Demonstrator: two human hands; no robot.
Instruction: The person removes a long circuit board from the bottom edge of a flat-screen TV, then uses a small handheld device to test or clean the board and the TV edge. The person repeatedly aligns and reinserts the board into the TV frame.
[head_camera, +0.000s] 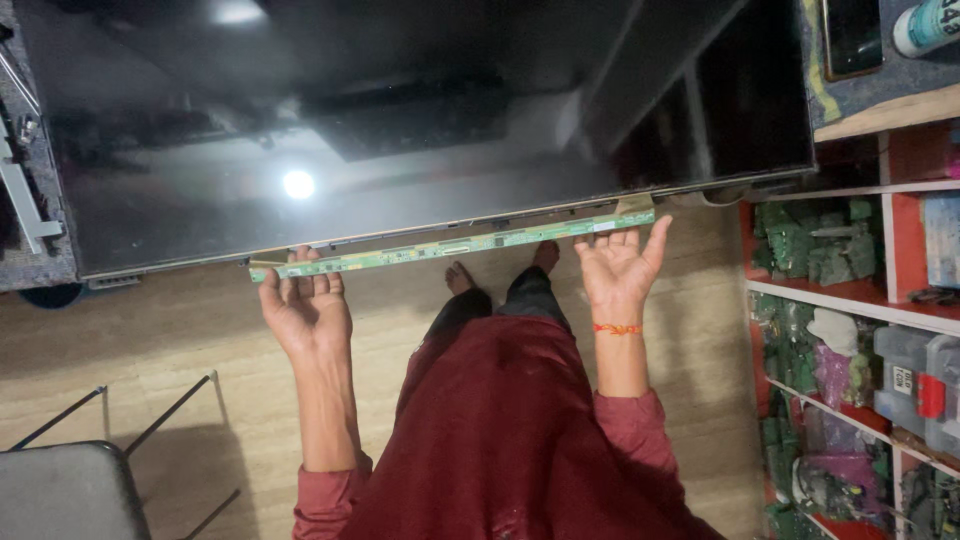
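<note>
The person is standing at the near edge of a big dark panel (420, 130) lying flat on the bench, both palms turned up under a long thin green board (450, 245) that is running along that edge. The left hand (305, 310) is spread open, fingers propping the board's left end from below; the right hand (620, 268) is open too, fingers splayed and cradling the right end, a red thread (617, 328) on the wrist. Nothing is being pinched, probably because the strip looks flimsy and is hanging close to the glass. The panel is glossy and mirror-smooth, throwing back a ceiling lamp. Shelves (850, 290) at the right are packed with green boards, a grey stool (60, 490) is sitting lower left
</note>
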